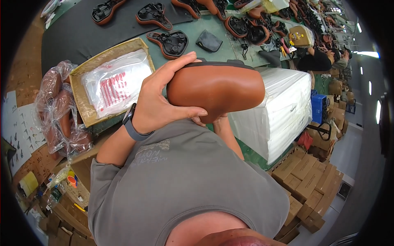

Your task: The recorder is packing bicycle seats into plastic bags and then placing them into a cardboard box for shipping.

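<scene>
A brown bicycle saddle [221,86] with a black underside edge is held up in front of my chest. My left hand [158,94] grips its left end, the thumb lying along the lower edge and the fingers over the top. Below the saddle's narrow nose, part of my right hand [221,119] shows; the saddle hides most of its fingers, but they appear closed on the nose. Just beyond the saddle, on the green table [193,57], another saddle [170,43] lies with its black underside up, beside a dark folded cloth-like piece [209,41].
To the left stands a cardboard box [76,96] of clear plastic bags [119,82], next to saddles wrapped in plastic [63,110]. A white wrapped block [283,110] is at the right. Stacked cartons [308,176] stand lower right. Several saddles line the far table; a person [316,59] sits beyond.
</scene>
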Action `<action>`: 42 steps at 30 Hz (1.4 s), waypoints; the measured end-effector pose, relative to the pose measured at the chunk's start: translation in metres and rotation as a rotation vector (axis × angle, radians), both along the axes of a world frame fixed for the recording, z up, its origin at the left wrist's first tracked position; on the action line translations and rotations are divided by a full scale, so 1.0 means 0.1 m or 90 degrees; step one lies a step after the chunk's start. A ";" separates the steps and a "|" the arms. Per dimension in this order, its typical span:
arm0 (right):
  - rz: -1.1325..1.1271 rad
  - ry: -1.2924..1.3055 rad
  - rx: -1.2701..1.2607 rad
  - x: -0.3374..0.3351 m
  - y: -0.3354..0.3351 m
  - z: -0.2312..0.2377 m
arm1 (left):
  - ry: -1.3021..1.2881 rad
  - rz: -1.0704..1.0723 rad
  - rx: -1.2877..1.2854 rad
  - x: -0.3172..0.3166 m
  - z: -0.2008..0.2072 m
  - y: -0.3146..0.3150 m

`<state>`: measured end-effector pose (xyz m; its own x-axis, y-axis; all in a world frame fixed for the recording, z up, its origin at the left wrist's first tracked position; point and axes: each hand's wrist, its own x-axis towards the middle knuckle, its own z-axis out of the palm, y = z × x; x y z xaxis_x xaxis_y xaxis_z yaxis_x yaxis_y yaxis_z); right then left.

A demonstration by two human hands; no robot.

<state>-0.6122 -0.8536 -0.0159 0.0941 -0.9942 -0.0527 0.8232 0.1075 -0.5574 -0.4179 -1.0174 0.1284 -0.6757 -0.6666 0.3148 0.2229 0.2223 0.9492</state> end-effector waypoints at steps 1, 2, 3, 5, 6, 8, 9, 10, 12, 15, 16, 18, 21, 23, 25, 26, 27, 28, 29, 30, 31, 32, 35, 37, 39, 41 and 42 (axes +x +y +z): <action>-0.020 0.000 0.037 -0.10 -0.04 0.02 | -0.007 0.010 -0.031 -0.14 -0.02 -0.03; -0.037 -0.001 0.074 -0.22 -0.09 0.03 | -0.014 0.022 -0.063 -0.29 -0.04 -0.06; -0.051 -0.002 0.110 -0.35 -0.12 0.03 | -0.022 0.016 -0.058 -0.44 -0.07 -0.09; -0.068 -0.015 0.144 -0.64 -0.15 -0.10 | -0.066 0.010 -0.054 -0.73 -0.16 -0.15; 0.011 -0.030 0.091 -0.82 -0.08 -0.28 | -0.075 0.005 -0.054 -0.92 -0.24 -0.17; 0.094 -0.050 0.076 -1.15 -0.06 -0.66 | -0.076 0.111 -0.043 -1.37 -0.60 -0.22; 0.106 -0.057 0.118 -1.28 -0.06 -0.83 | -0.133 0.141 -0.031 -1.59 -0.95 -0.22; 0.118 -0.012 0.144 -1.38 -0.05 -0.96 | -0.057 0.072 0.279 -1.85 -1.31 -0.13; 0.117 0.021 0.166 -1.60 -0.05 -1.22 | -0.168 0.096 0.305 -2.22 -2.13 -0.19; 0.362 0.191 0.365 -1.98 -0.26 -1.76 | -0.255 0.084 0.310 -2.45 -3.44 -0.41; 0.472 0.326 0.357 -2.27 -0.35 -2.00 | -0.297 0.061 0.239 -2.48 -3.81 -0.45; 0.693 0.662 0.280 -2.99 -0.74 -2.00 | -0.343 0.067 0.238 -2.38 -4.32 -0.47; 0.381 0.796 0.474 -4.05 -1.14 -2.45 | -0.385 0.099 0.325 -2.56 -4.35 -0.49; -0.207 1.146 0.282 -4.14 -1.66 -2.51 | -0.404 0.196 0.395 -2.60 -4.25 -0.44; -0.303 1.218 0.289 -4.28 -2.22 -2.60 | -0.439 0.226 0.280 -2.73 -4.11 -0.39; -0.392 1.288 0.278 -4.30 -2.51 -2.59 | -0.572 0.279 0.071 -2.64 -4.11 -0.41; -0.410 1.296 0.301 -4.49 -2.49 -2.76 | -0.625 0.299 -0.049 -2.92 -3.90 -0.36; -0.198 1.264 0.390 -4.51 -2.58 -2.79 | -0.615 0.334 -0.100 -3.04 -3.73 -0.38; 0.001 1.212 0.477 -4.63 -2.68 -2.81 | -0.585 0.330 -0.148 -3.27 -3.54 -0.44; 0.132 1.059 0.529 -4.87 -2.78 -2.81 | -0.535 0.314 -0.160 -3.56 -3.36 -0.56; 0.254 0.896 0.554 -5.11 -2.85 -2.77 | -0.510 0.286 -0.136 -3.83 -3.18 -0.68; 0.118 0.714 0.537 -5.09 -2.86 -2.60 | -0.483 0.275 -0.098 -3.97 -3.06 -0.80; -0.053 0.304 0.351 -5.33 -2.54 -1.83 | -0.424 0.219 -0.020 -4.54 -2.69 -1.28; -0.282 0.257 0.270 -5.81 -2.21 -1.23 | -0.355 0.161 -0.029 -5.27 -2.34 -1.59; -0.494 0.188 0.220 -6.38 -1.99 -0.43 | -0.261 0.079 -0.059 -6.09 -2.01 -1.88; -0.699 0.335 0.187 -6.98 -1.98 0.12 | -0.214 0.044 -0.140 -6.94 -1.77 -2.12; -0.763 0.402 0.148 -7.31 -2.00 0.30 | -0.204 0.035 -0.184 -7.38 -1.68 -2.21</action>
